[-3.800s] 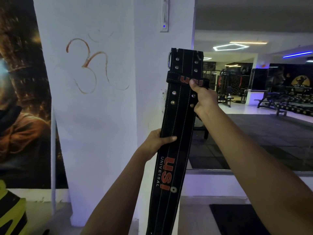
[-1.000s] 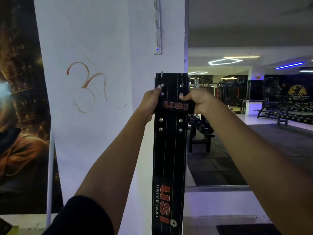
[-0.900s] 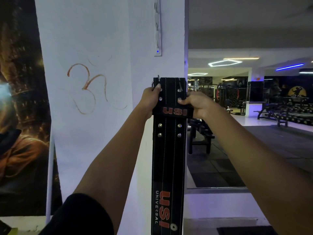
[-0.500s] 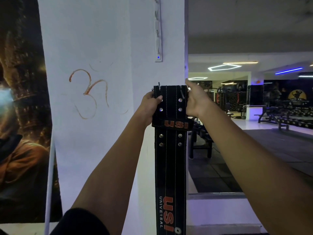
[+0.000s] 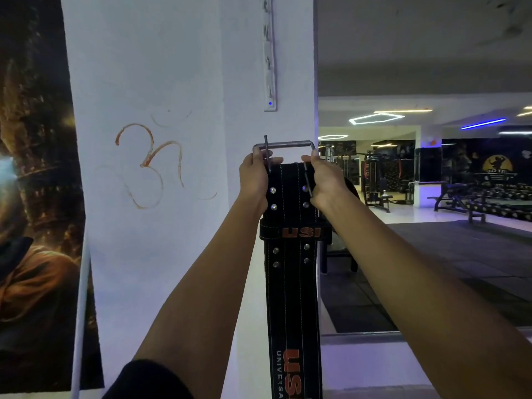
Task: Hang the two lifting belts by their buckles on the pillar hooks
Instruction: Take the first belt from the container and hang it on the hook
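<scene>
A black lifting belt with red USI lettering hangs straight down in front of the white pillar. My left hand grips its top left edge and my right hand grips its top right edge. The grey metal buckle is flipped up above the belt's top, its frame standing clear between my fingers, one prong pointing up at the left. A narrow white hook strip with several hooks is fixed on the pillar well above the buckle. Only one belt is in view.
An orange symbol is drawn on the pillar's left face. A dark poster covers the wall at the left. To the right a mirror shows the gym floor, benches and ceiling lights.
The buckle has swung up above the belt's top edge and now stands free. Both hands have shifted to the belt's upper corners. Earlier my left hand held the belt lower down.
</scene>
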A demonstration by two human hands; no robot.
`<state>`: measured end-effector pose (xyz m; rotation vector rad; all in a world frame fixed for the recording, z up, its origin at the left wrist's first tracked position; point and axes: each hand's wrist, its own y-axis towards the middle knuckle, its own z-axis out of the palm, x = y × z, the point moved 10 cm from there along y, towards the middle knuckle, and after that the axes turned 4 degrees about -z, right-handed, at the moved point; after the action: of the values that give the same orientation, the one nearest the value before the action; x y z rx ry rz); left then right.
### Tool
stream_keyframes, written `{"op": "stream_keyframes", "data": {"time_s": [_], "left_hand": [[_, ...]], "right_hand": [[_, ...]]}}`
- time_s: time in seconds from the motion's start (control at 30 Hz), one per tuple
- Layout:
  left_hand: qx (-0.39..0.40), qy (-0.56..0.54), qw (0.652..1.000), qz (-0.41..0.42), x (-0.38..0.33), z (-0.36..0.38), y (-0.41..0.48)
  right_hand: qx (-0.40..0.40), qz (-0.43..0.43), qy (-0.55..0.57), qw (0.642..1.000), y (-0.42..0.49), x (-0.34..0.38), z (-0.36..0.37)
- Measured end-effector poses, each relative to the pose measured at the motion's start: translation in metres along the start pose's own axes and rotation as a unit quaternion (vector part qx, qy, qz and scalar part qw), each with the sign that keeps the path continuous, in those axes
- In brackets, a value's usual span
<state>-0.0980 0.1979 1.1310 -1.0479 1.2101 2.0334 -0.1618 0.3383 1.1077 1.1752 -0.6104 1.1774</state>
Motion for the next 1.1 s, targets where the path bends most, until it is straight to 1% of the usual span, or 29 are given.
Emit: {"op": "stream_keyframes", "data": {"time_s": [0.17,0.3,0.43,0.53,0.6,0.73,0.9,1.1], "left_hand": [[0.059,0.016,0.998,0.019,0.005,-0.001,0.008],[0.100,-0.039,0.994,0.016,0.018,0.002,0.021],[0.073,-0.090,0.993,0.003,0.025,0.005,0.051],[0.074,-0.109,0.990,-0.044,0.036,0.013,0.080],[0.053,-0.109,0.991,-0.064,0.035,0.014,0.102],[-0.003,-0.045,0.999,-0.028,0.023,0.016,0.145],[0.000,-0.075,0.997,0.023,0.012,0.019,0.189],[0.005,-0.070,0.996,0.060,-0.013,0.025,0.228]], "right_hand": [[-0.045,-0.041,0.055,0.997,0.004,0.005,0.000],[-0.047,-0.059,0.073,0.995,0.020,0.003,0.004],[-0.040,-0.069,0.066,0.995,0.048,0.001,0.013],[-0.047,-0.067,0.056,0.995,0.080,0.001,0.019],[-0.040,-0.065,0.055,0.996,0.100,0.000,0.025],[-0.043,-0.070,0.055,0.995,0.136,0.007,0.038],[-0.036,-0.070,0.071,0.994,0.175,0.019,0.053],[-0.033,-0.089,0.073,0.993,0.202,0.040,0.073]]}}
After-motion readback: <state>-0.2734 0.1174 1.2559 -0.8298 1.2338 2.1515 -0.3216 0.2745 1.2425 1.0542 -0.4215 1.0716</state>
